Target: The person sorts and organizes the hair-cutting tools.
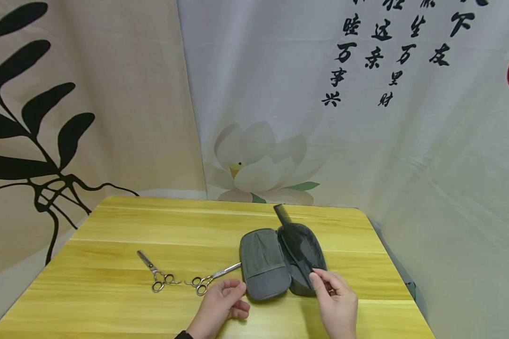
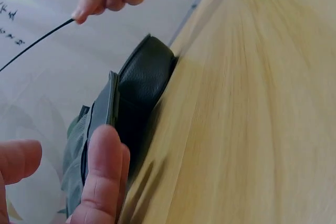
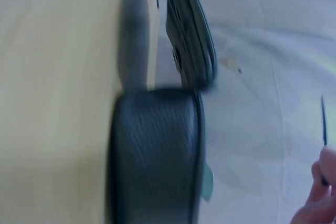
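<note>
Black comb pinched in R hand, held above open grey case on bench. L hand relaxed, fingers slightly bent, beside case; 2 prs scissors lie L.

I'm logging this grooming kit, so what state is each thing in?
Case: unzipped, spread open on the table.
Comb: held up over the case's right half.
Left scissors: lying flat, blades look closed.
Right scissors: lying flat, blades look closed, tip at the case's edge.
Right hand: pinching the comb.
Left hand: relaxed, holding nothing.
</note>
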`<state>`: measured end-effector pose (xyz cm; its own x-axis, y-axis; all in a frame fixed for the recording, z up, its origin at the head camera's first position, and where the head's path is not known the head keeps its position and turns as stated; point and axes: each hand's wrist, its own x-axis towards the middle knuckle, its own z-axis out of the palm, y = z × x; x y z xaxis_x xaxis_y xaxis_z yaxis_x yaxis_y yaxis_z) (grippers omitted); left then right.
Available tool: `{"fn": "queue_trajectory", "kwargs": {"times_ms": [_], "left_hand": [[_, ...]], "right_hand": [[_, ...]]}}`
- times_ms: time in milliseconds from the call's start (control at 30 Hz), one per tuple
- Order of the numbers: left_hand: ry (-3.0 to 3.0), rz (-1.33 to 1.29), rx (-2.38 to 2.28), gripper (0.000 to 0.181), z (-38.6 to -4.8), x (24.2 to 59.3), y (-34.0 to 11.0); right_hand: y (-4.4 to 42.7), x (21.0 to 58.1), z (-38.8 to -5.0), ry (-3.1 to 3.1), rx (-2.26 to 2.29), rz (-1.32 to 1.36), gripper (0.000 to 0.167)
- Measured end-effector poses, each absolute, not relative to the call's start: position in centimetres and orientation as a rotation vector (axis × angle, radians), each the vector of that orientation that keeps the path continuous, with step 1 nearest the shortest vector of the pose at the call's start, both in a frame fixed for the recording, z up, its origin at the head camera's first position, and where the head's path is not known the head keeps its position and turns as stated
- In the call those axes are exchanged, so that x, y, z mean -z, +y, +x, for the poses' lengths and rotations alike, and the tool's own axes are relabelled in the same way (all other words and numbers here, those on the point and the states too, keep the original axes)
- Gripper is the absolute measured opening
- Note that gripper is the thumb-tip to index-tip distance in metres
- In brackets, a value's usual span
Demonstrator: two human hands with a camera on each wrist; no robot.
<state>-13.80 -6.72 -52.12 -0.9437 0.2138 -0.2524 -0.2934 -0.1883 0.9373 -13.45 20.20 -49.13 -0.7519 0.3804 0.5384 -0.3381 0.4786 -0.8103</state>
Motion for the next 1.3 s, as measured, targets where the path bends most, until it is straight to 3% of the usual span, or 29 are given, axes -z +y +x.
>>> {"fn": "queue_trajectory", "kwargs": {"times_ms": [133, 333, 800, 1300], "left_hand": [[1.645, -0.01, -2.134, 0.078, -13.8, 52.5, -6.8], [1.591, 0.045, -2.136, 0.08, -14.1, 53.1, -6.4], [1.561, 0.018, -2.186, 0.041, -14.4, 53.4, -5.8], [1.64, -0.009, -2.179, 0.04, -14.3, 53.5, -5.7]], "right_hand": [[21.9, 48.5, -13.7, -1.983, -1.273, -0.177, 0.006], [23.7, 48.0, -13.7, -2.015, -1.152, -0.323, 0.004], [23.3, 48.8, -13.7, -2.495, -0.842, -0.346, 0.006], [23.3, 49.6, -14.2, -2.558, -0.731, -0.368, 0.008]]}}
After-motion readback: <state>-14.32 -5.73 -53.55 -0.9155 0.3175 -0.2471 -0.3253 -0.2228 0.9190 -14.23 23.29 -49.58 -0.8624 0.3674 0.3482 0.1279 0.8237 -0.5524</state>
